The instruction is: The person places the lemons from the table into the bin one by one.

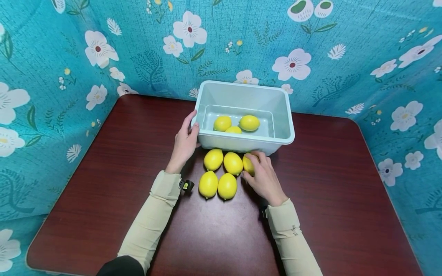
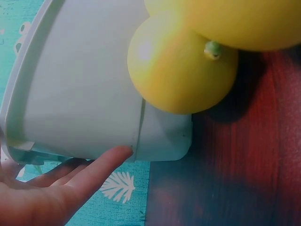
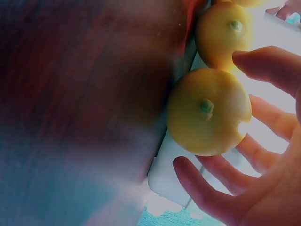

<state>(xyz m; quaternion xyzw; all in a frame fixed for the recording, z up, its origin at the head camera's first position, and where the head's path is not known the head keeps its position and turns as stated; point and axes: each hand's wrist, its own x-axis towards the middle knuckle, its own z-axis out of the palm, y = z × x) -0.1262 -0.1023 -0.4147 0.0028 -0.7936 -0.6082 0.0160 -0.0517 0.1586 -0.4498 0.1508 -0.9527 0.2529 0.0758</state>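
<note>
A pale blue-grey plastic bin (image 1: 245, 142) stands on the table with 3 lemons (image 1: 249, 123) visible inside. Against its left end, near the front corner, rests my left hand (image 1: 183, 146), its fingers fairly straight along the wall in the left wrist view. Several more lemons (image 1: 227, 186) lie in two rows in front of the bin. Over the rightmost one of the front group, a lemon (image 3: 207, 113) beside the bin wall, my right hand (image 1: 265, 178) is spread. In the right wrist view its thumb stands off that lemon, while other fingers reach behind it; their contact is partly hidden.
The dark red-brown table (image 1: 328, 184) extends on both sides. A teal floral cloth (image 1: 241, 46) hangs directly behind the bin and along the sides. A small black wrist camera (image 1: 187, 186) sits close to the left lemons.
</note>
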